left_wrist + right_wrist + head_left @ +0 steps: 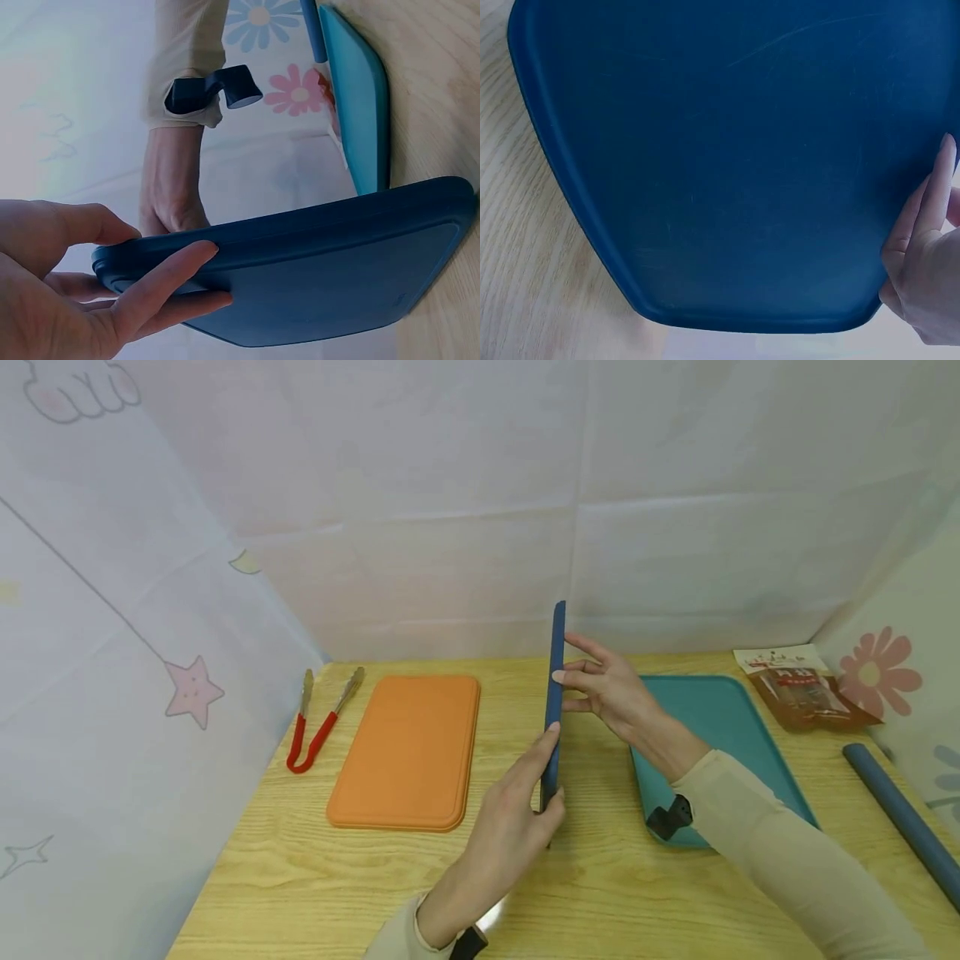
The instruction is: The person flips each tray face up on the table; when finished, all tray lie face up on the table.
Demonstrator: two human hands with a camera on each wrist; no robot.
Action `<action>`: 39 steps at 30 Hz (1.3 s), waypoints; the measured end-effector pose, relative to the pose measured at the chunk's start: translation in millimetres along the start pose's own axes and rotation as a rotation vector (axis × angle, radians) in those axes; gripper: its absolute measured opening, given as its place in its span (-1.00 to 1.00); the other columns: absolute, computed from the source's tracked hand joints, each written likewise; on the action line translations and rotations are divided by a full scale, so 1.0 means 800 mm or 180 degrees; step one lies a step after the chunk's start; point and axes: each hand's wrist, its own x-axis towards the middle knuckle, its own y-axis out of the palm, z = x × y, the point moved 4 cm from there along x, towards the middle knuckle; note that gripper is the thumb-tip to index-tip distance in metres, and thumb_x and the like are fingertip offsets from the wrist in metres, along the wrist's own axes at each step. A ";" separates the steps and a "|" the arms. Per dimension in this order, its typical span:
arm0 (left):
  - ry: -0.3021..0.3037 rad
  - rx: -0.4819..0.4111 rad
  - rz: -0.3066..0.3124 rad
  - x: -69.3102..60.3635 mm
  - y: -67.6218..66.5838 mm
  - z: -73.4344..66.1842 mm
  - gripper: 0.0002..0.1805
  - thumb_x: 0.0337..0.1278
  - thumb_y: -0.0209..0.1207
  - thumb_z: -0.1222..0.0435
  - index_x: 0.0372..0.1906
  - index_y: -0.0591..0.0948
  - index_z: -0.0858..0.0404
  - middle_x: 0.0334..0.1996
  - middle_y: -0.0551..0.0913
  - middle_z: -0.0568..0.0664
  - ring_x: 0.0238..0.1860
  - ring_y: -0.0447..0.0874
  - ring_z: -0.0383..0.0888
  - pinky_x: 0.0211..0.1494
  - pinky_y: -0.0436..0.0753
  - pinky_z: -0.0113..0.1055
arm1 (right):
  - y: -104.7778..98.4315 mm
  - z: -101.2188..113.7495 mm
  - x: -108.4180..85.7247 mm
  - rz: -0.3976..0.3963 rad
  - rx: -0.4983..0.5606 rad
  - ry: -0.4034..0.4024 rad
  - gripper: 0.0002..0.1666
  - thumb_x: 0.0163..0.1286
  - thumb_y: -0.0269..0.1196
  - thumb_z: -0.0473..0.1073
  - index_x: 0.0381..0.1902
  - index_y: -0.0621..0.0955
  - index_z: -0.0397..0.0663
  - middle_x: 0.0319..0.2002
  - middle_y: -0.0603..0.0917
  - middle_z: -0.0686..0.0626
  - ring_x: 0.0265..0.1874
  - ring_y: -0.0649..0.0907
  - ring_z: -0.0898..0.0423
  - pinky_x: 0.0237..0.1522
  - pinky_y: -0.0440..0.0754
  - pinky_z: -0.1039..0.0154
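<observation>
A dark blue tray (555,693) is held upright on its long edge above the middle of the wooden table, its narrow side toward the head view. My left hand (510,818) pinches its near end, fingers on one side and thumb on the other. Farther along, my right hand (611,689) holds the upper edge, thumb on the rim and fingers against the right face. The left wrist view shows the tray's rim (315,229) with its lower corner by the tabletop. In the right wrist view the tray's broad face (727,172) has light scratches. Whether two trays are stacked, I cannot tell.
An orange rectangular tray or board (408,752) lies to the left, with red-handled tongs (318,727) beyond it. Under my right forearm is a teal tray (712,718). A brown food packet (806,689) and a dark blue rod (903,810) lie farther right.
</observation>
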 end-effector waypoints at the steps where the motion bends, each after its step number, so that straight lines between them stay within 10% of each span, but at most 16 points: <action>1: 0.0020 -0.0009 -0.0007 0.001 0.000 -0.001 -0.16 0.07 0.24 0.55 0.47 0.23 0.17 0.31 0.40 0.17 0.15 0.54 0.01 -0.06 0.66 -0.31 | 0.000 0.000 0.000 0.0005 0.0003 0.0006 -0.12 0.33 0.20 -0.43 0.51 0.15 0.10 -0.20 0.48 -0.09 -0.27 0.63 0.09 -0.24 0.70 0.14; 12: -0.0102 -0.0053 -0.0027 0.002 -0.009 -0.003 -0.30 0.16 0.22 0.49 0.42 0.31 0.22 0.25 0.46 0.19 0.18 0.50 -0.01 0.07 0.58 -0.26 | -0.016 -0.023 0.001 -0.0119 -0.0454 0.0017 -0.20 0.53 0.04 -0.11 0.55 -0.08 0.06 0.07 0.47 -0.24 0.05 0.57 -0.15 0.03 0.60 -0.01; 21: -0.0342 -0.0241 0.0032 -0.004 -0.013 0.001 -0.30 0.21 0.19 0.45 0.45 0.27 0.15 0.31 0.40 0.11 0.23 0.46 -0.04 0.14 0.55 -0.23 | -0.080 -0.122 0.016 -0.0353 -0.1174 0.0967 -0.17 0.54 -0.02 -0.08 0.54 -0.17 -0.16 0.36 0.26 -0.36 0.29 0.38 -0.25 0.13 0.50 -0.11; 32: -0.0852 -0.0825 -0.0260 -0.015 -0.017 0.026 -0.31 0.24 0.18 0.43 0.45 0.29 0.09 0.23 0.46 0.26 -0.04 0.67 0.12 -0.42 0.65 -0.49 | -0.063 -0.154 0.020 -0.0109 -0.1461 0.1017 -0.26 0.50 -0.03 -0.21 0.48 -0.03 -0.39 0.31 0.28 -0.46 0.28 0.37 -0.30 0.18 0.48 -0.05; 39: -0.1543 -0.1992 -0.0352 -0.020 -0.032 0.051 -0.31 0.28 0.11 0.45 0.45 0.25 -0.04 0.26 0.44 0.18 -0.02 0.67 0.09 -0.29 0.71 -0.14 | -0.078 -0.164 0.010 -0.0309 -0.1526 0.0777 -0.40 0.36 0.16 -0.42 0.30 0.29 -0.58 0.07 0.52 -0.49 -0.08 0.67 -0.20 -0.07 0.65 0.08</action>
